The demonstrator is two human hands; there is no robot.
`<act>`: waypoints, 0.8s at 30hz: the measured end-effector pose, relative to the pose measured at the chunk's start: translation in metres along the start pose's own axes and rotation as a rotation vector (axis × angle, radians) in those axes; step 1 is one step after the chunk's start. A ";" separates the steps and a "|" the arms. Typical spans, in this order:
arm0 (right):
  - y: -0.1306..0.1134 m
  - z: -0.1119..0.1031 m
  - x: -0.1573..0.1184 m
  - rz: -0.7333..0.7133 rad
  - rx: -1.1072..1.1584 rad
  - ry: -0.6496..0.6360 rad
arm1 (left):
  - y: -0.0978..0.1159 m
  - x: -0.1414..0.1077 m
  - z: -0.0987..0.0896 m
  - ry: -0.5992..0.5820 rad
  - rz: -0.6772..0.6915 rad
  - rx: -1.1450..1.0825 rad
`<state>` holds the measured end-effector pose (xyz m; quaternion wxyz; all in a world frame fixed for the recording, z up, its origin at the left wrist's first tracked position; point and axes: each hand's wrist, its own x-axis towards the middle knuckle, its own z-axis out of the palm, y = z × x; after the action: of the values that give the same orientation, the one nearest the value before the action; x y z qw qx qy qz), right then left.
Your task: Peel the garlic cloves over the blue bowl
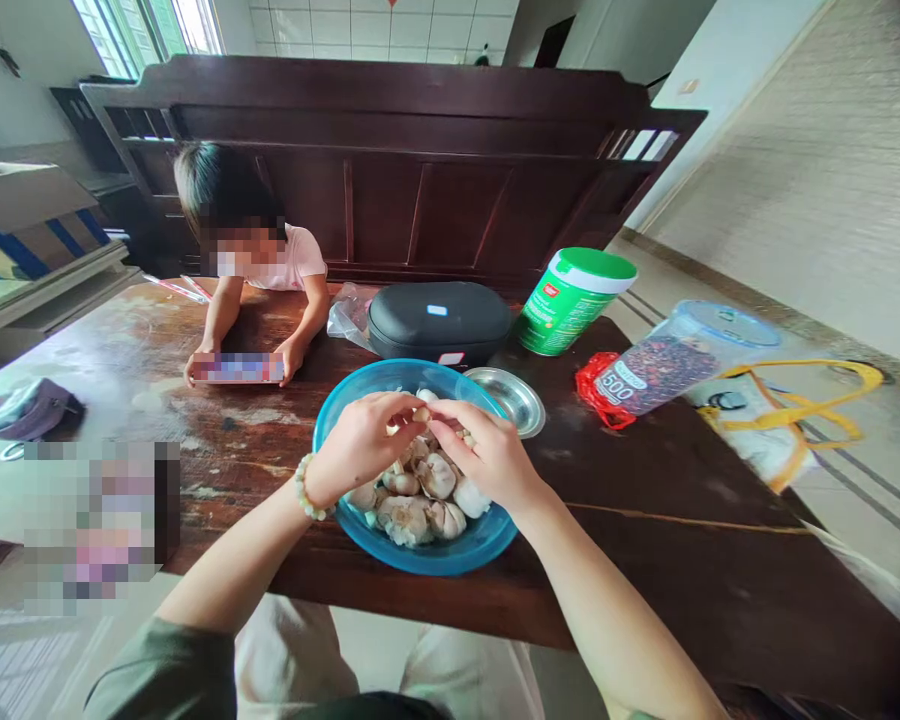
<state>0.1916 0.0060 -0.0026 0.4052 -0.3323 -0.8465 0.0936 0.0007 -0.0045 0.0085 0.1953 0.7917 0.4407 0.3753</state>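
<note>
A blue plastic bowl (420,562) stands on the table in front of me, with several whole garlic bulbs (436,477) in it. Above the bulbs, my left hand (364,440) and my right hand (487,450) meet at the fingertips. Pinched between them is a small pale garlic clove (421,413), partly covered by the fingers. Both hands are closed on it. A beaded bracelet (305,488) circles my left wrist. Just behind the bowl's right rim sits a shallow metal dish (521,400), partly hidden by the bowl.
Behind the bowl lie a black case (439,315) and a green tub (574,300). A clear jar (667,360) with a red net bag (600,390) is at right. Across the table at left, a person (300,260) holds a phone-like device (240,368). A cloth pouch (30,410) lies far left.
</note>
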 end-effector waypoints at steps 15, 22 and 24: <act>0.002 -0.001 0.000 -0.025 -0.031 0.038 | -0.005 -0.001 0.003 -0.003 0.044 0.060; 0.003 0.000 -0.001 -0.004 -0.046 0.036 | -0.008 -0.001 0.004 0.007 0.085 0.112; 0.004 0.000 -0.001 -0.010 -0.050 0.032 | -0.009 -0.001 0.004 0.001 0.090 0.124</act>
<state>0.1934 0.0084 -0.0047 0.4107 -0.3396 -0.8437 0.0649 -0.0017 -0.0006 -0.0005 0.1286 0.8211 0.4272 0.3561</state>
